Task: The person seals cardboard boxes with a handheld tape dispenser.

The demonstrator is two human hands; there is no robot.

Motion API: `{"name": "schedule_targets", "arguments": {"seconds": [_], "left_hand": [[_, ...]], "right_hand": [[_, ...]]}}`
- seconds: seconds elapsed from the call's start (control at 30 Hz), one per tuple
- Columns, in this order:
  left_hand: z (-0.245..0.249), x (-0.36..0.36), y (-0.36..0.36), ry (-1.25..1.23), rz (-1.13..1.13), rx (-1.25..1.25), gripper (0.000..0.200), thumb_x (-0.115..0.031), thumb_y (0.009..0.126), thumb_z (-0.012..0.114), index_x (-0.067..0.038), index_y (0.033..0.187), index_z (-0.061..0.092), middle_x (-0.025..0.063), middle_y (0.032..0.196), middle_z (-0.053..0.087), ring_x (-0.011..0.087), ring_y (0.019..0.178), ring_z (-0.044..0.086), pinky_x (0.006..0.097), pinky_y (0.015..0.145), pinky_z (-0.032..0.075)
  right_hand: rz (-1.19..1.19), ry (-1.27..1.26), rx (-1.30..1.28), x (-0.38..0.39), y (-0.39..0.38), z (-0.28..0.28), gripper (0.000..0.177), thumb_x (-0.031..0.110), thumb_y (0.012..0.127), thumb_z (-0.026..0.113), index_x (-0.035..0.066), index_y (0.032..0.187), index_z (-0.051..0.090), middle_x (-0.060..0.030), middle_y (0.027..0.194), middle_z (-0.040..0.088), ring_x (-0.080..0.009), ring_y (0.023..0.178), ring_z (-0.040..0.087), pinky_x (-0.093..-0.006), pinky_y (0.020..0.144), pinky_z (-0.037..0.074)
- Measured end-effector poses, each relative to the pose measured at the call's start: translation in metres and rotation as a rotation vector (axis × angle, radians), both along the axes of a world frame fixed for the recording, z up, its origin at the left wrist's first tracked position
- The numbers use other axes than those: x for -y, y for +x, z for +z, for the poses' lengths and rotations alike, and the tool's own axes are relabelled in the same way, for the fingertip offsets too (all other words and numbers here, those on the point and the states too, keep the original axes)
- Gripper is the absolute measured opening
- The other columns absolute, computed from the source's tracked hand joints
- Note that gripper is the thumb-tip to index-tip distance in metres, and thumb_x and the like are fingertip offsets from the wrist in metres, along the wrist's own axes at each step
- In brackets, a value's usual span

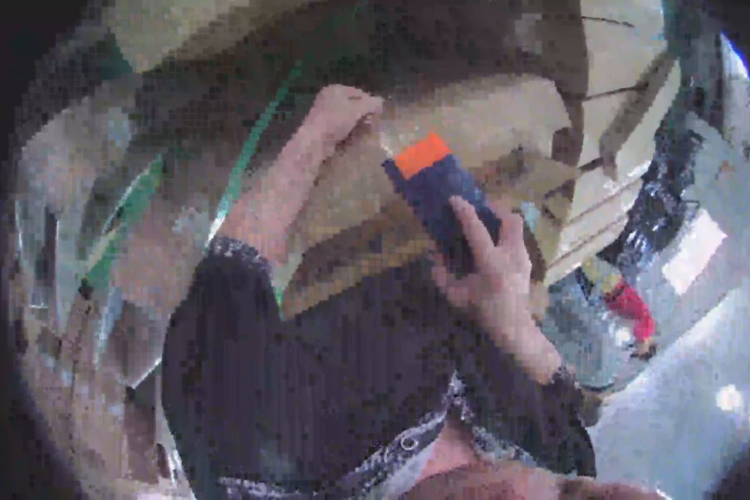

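In the head view, my right hand (496, 271) is wrapped round a dark blue box-like object (446, 196) with a bright orange end, held tilted over brown material. Up and to the left of it, my left hand (347, 112) has its fingers curled together over the brown material (467, 108). Whatever the left fingers may hold is too small and blurred to make out. A gap lies between the left hand and the orange end.
Stacked pale cardboard-like pieces (596, 200) stand at the right. Beyond them, a red item (633, 308) and a white sheet (694, 250) lie on a grey surface. Green strips (254, 150) run along the left side.
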State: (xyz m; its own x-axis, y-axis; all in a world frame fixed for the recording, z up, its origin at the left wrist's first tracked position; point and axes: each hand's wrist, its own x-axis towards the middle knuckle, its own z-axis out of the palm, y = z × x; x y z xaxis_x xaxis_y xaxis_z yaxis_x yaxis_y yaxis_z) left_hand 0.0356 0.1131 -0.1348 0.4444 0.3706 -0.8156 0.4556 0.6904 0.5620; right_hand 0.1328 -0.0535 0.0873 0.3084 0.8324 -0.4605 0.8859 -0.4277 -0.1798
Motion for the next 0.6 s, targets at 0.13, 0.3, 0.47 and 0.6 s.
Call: {"name": "schedule_targets", "arguments": {"seconds": [0.13,0.3,0.47,0.6], "left_hand": [[0.004,-0.001,-0.002,0.018,-0.028,-0.031,0.023,-0.02,0.086,0.065,-0.006,0.067,0.066,0.0027,0.059,0.048,0.0118,0.055,0.038,0.0295,0.053,0.03],[0.002,-0.003,-0.003,0.038,-0.136,-0.08,0.024,-0.025,0.09,0.063,-0.006,0.081,0.074,0.0052,0.067,0.056,0.0135,0.056,0.043,0.0308,0.053,0.031],[-0.006,0.002,-0.004,0.238,-0.316,-0.078,0.021,-0.024,0.087,0.064,-0.009,0.09,0.077,0.0081,0.093,0.07,0.0224,0.085,0.06,0.0373,0.074,0.043],[-0.013,0.005,-0.005,0.42,-0.418,-0.079,0.021,-0.021,0.09,0.065,-0.009,0.1,0.078,0.0099,0.106,0.074,0.0273,0.099,0.066,0.0409,0.086,0.05]], "right_hand": [[-0.007,-0.011,-0.006,-0.003,-0.002,0.0,0.067,0.026,0.079,0.079,0.02,0.138,0.05,-0.0184,0.104,0.047,-0.0327,0.085,0.057,-0.0473,0.068,0.057],[-0.015,-0.018,-0.004,-0.005,-0.005,0.0,0.068,0.026,0.075,0.078,0.021,0.138,0.052,-0.0177,0.103,0.047,-0.0333,0.083,0.057,-0.0488,0.066,0.055],[0.013,-0.048,0.005,-0.003,-0.007,-0.001,0.066,0.031,0.079,0.079,0.02,0.137,0.049,-0.0189,0.105,0.049,-0.0331,0.085,0.06,-0.0465,0.067,0.058],[0.005,-0.046,-0.008,-0.002,-0.006,-0.002,0.064,0.031,0.081,0.079,0.019,0.137,0.05,-0.0182,0.102,0.047,-0.0329,0.083,0.059,-0.0468,0.066,0.057]]}}
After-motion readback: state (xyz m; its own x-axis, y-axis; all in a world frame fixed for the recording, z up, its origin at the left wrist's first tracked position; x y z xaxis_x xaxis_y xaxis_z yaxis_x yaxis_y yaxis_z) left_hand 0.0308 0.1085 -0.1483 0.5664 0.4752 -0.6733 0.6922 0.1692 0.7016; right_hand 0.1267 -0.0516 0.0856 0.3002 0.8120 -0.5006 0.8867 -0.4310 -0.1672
